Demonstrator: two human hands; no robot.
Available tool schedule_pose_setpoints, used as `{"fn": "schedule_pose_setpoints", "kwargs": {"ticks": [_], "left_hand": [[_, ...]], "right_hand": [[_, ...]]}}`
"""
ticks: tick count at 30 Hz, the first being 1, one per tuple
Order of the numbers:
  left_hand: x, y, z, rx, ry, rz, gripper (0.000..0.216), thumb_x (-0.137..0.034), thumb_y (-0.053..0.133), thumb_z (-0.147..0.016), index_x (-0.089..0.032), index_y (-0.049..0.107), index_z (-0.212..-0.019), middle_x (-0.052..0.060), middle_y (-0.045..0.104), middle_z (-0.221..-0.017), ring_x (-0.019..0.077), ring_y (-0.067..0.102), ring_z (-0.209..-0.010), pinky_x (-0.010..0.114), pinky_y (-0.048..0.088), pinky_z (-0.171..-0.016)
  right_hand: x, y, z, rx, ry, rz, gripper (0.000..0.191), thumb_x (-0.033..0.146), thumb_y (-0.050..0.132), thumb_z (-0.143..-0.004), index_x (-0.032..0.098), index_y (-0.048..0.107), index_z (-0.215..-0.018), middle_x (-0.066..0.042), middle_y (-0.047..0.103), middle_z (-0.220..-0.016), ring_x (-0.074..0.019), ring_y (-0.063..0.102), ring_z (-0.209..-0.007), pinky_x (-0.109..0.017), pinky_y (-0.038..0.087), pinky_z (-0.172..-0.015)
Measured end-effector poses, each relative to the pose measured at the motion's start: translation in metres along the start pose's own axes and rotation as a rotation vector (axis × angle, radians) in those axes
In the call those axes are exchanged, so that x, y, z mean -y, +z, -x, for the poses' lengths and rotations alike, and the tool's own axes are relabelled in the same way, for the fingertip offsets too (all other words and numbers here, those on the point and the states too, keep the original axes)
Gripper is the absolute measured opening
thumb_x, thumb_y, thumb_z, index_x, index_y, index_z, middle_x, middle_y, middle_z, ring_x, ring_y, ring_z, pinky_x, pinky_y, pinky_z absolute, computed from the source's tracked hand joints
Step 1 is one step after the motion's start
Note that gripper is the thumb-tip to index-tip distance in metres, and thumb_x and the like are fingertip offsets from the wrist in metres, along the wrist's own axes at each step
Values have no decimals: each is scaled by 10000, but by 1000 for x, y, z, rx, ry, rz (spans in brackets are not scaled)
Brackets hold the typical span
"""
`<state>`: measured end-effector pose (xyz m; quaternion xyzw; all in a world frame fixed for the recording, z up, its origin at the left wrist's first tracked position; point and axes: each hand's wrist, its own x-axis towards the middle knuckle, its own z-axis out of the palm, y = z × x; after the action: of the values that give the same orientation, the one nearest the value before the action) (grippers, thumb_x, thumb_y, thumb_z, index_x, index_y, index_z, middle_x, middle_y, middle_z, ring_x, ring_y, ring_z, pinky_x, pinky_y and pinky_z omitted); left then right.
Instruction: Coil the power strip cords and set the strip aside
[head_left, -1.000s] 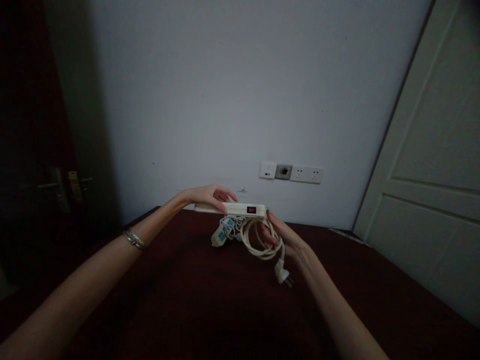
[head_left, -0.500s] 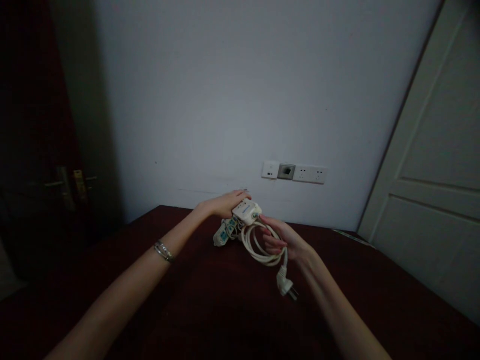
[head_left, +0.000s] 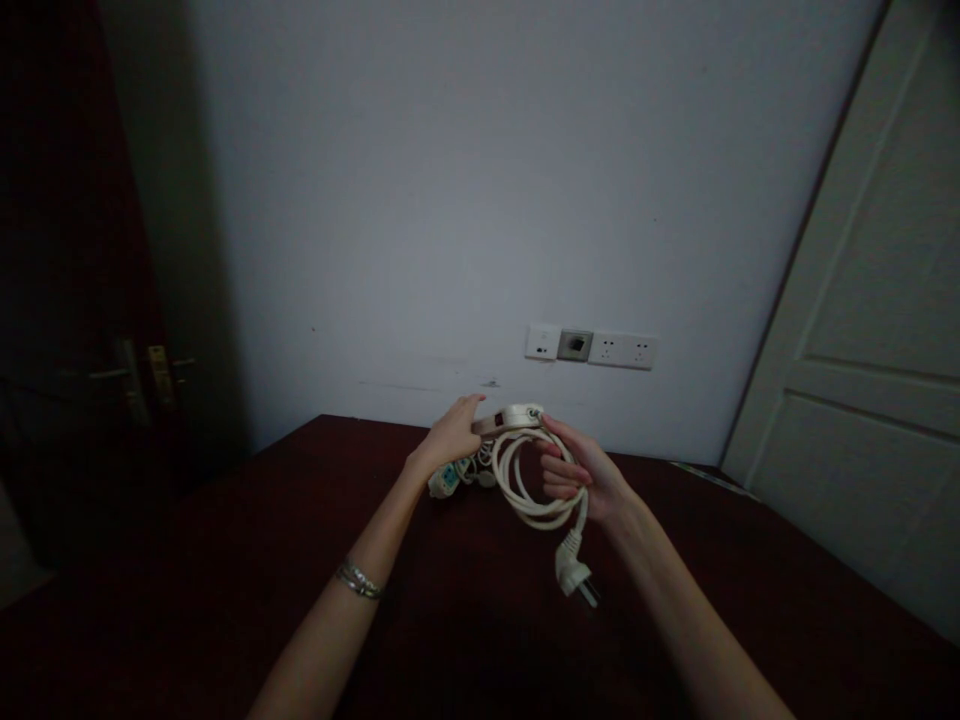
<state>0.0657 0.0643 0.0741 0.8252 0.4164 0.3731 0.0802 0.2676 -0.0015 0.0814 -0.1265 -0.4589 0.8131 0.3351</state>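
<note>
Now that the power strip (head_left: 508, 418) has turned edge-on above the tabletop (head_left: 225, 520), left hand (head_left: 450, 436) fingers pinch it, right hand (head_left: 581, 475) grips the coiled cord (head_left: 529, 490), plug (head_left: 574, 577) dangling.

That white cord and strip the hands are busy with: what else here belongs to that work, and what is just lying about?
In hand:
- power strip, held by left hand
- coiled cord, looped in right hand
- plug, dangling from the cord

Lying about:
- second strip with blue sockets on the dark red table
- wall sockets
- white door
</note>
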Motion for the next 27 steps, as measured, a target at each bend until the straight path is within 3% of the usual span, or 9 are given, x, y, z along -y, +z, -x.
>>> {"fn": "schedule_pose_setpoints", "kwargs": {"ticks": [2, 4, 6, 8, 12, 16, 23, 27], "left_hand": [[1, 5, 4, -200, -187, -89, 422, -216, 514, -744, -120, 461, -1152, 177, 506, -1206, 257, 500, -1080, 361, 403, -860], [2, 8, 5, -201, -343, -17, 257, -308, 471, -791, -125, 548, -954, 149, 602, -998, 243, 576, -910, 333, 438, -746], [2, 9, 3, -43, -436, 236, 360, -433, 397, -829, -132, 558, -717, 106, 616, -730, 201, 596, -681, 290, 440, -613], [-2, 10, 2, 177, -483, 555, 543, -578, 322, -825, -129, 546, -618, 87, 587, -595, 169, 571, -548, 264, 422, -529], [-19, 20, 5, 522, -438, 1090, 703, -743, 314, -741, -105, 607, -762, 86, 630, -658, 169, 604, -626, 272, 460, -590], [-35, 32, 8, 500, -425, 1442, 579, -653, 389, -791, -113, 598, -772, 19, 550, -536, 128, 547, -511, 284, 466, -600], [-46, 27, 10, 318, -572, 1483, 191, -295, 561, -805, -125, 564, -717, -16, 508, -502, 79, 469, -409, 228, 421, -483], [-43, 19, 11, 443, -567, 1676, 304, -392, 491, -847, -124, 565, -724, -75, 367, -415, 47, 341, -334, 227, 435, -472]], "right_hand": [[5, -1, 4, -35, -46, -44, 462, 467, 325, -915, 175, 357, -559, 106, 211, -285, -21, 83, -272, -124, 197, -311], [9, -2, 7, -77, -89, -73, 465, 465, 299, -924, 178, 341, -561, 112, 175, -292, -22, 50, -283, -122, 179, -312], [12, -2, 8, -108, -113, -80, 467, 474, 283, -927, 183, 317, -564, 118, 146, -297, -23, 18, -290, -122, 164, -310], [13, -2, 8, -123, -132, -79, 470, 491, 276, -925, 186, 298, -567, 121, 133, -301, -23, 0, -295, -121, 163, -310], [9, -4, 5, -83, -132, -82, 496, 566, 284, -896, 188, 308, -575, 122, 143, -305, -26, 10, -293, -121, 176, -312], [4, -7, -1, -45, -111, -89, 492, 570, 338, -880, 182, 343, -577, 119, 181, -304, -23, 53, -283, -122, 208, -317], [2, -8, -4, -216, -73, 41, 474, 564, 441, -841, 168, 430, -580, 79, 337, -333, -40, 273, -287, -159, 358, -370], [-1, -2, -8, -290, -92, 15, 496, 570, 428, -842, 161, 438, -562, 58, 380, -385, -43, 318, -323, -176, 396, -401]]}}
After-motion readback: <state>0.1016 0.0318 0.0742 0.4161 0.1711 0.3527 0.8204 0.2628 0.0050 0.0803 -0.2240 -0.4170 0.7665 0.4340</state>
